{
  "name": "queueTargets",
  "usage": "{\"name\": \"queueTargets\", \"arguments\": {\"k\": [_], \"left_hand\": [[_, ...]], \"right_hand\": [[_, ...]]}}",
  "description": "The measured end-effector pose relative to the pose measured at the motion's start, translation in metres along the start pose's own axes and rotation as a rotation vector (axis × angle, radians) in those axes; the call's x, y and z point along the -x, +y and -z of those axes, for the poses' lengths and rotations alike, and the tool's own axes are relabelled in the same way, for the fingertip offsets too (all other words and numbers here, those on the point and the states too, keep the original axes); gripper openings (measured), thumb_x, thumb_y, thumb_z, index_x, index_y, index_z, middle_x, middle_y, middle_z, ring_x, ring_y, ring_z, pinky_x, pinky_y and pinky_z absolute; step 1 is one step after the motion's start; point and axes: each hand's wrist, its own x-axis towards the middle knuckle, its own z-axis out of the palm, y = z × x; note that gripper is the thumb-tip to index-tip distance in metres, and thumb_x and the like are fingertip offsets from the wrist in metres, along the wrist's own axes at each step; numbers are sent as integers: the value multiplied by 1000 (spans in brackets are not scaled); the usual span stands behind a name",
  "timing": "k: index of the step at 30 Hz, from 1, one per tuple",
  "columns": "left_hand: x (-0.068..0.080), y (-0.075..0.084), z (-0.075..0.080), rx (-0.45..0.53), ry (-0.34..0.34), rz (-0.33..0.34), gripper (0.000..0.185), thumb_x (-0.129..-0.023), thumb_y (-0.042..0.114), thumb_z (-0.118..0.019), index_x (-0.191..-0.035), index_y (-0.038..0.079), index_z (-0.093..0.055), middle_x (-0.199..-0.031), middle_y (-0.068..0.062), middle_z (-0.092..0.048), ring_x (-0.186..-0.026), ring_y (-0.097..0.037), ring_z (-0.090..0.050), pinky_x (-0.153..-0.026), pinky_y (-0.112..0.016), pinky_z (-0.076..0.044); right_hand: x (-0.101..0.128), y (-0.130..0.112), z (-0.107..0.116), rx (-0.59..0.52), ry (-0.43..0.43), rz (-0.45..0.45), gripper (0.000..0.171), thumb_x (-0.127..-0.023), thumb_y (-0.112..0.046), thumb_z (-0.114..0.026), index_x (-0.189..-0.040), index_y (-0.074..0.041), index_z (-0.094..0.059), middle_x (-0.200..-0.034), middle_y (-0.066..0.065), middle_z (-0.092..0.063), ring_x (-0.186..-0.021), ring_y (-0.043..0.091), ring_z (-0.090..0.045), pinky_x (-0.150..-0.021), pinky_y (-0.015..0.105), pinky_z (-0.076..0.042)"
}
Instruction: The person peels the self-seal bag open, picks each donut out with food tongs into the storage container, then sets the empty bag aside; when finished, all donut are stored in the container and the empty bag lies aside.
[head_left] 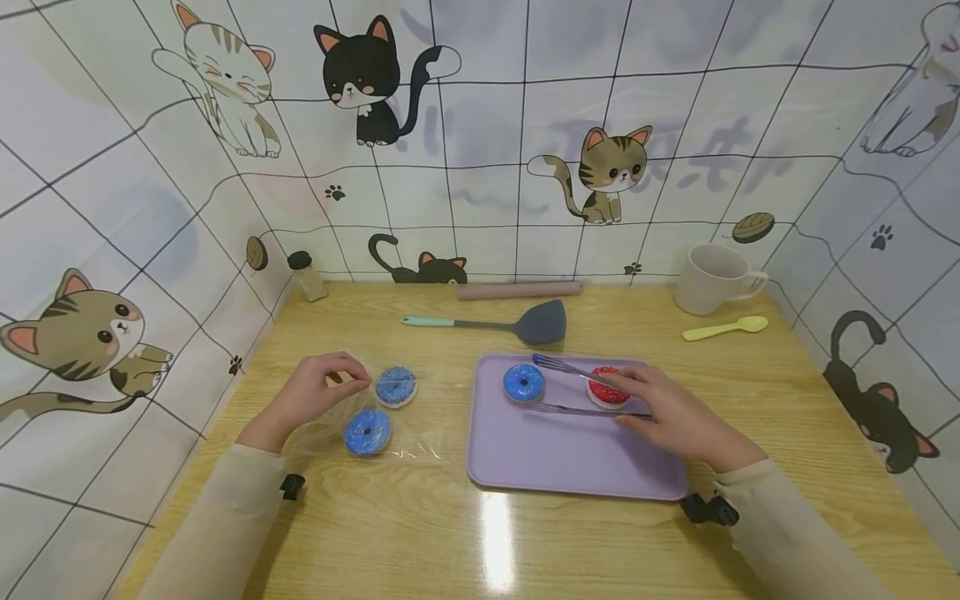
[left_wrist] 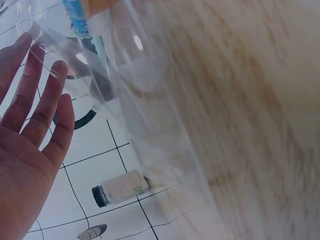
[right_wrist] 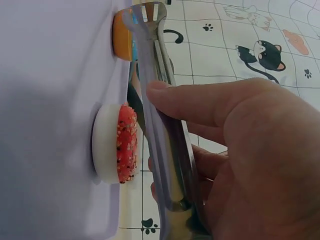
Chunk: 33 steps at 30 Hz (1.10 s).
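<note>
My left hand [head_left: 318,390] pinches the edge of a clear plastic bag [head_left: 422,446] between thumb and fingertips. Two blue doughnuts show through the film at the left: a sprinkled one [head_left: 395,386] and a smoother one [head_left: 367,432]. With thumb and fingers, my right hand [head_left: 678,417] grips metal tongs [right_wrist: 162,130] above a lilac tray [head_left: 555,467]. The tongs' spread tips lie on either side of a blue-iced doughnut [head_left: 523,382] on the tray. Another doughnut, red with sprinkles [right_wrist: 126,144], sits on the tray, partly behind the tongs and hand in the head view.
Behind the tray lie a dark-headed spatula [head_left: 542,322] and a pinkish rolling pin [head_left: 519,290] along the wall. A beige mug [head_left: 708,279] and a yellow spoon [head_left: 726,328] are at the back right. A dark-capped shaker [head_left: 308,277] stands back left.
</note>
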Motion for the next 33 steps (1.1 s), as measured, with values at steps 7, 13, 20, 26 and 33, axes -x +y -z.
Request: {"name": "queueTargets", "arguments": {"k": [7,13,20,26,33], "left_hand": [[-1,-1,0,-8,2,0,5,-95,19,-77,-96,23,-80,-101,11,-74,-93,-8,-65,-79,-35,-54],[-2,-1,0,-9,4,-3,7,-95,19,-77,-95,25,-80,-101,10,-74,-92,-8,-65,-79,-42,-55],[-1,2,0,-4,-3,4,5,-96,19,-76,-97,20,-81,-101,8,-74,-93,-10,-65,-79,-43,-54],[-1,2,0,0,-15,15,6,-96,18,-76,-99,17,-81,-101,8,-74,-93,-10,-65,-81,-41,-54],[-1,0,1,-2,-11,9,5,-96,20,-76,-98,20,-80,-102,8,-74,-93,-10,-65,-81,-46,-55]], "right_hand": [[-4,-15,-5,-16,70,101,66,-85,-13,-85,-146,-19,-60,-135,7,-61,-126,30,-56,-100,53,-51],[-17,-35,-16,-25,63,176,56,-89,-15,-82,-142,-20,-64,-125,-1,-64,-115,18,-59,-94,45,-54],[-34,-60,-35,-7,19,226,54,-92,-20,-80,-143,-16,-63,-129,-1,-64,-118,17,-60,-98,42,-53],[-49,-79,-48,5,13,263,53,-93,-22,-79,-143,-16,-63,-130,2,-64,-120,19,-60,-100,41,-53],[-66,-91,-69,-1,-23,281,54,-97,-25,-75,-148,-19,-58,-134,3,-61,-120,18,-58,-102,40,-51]]}}
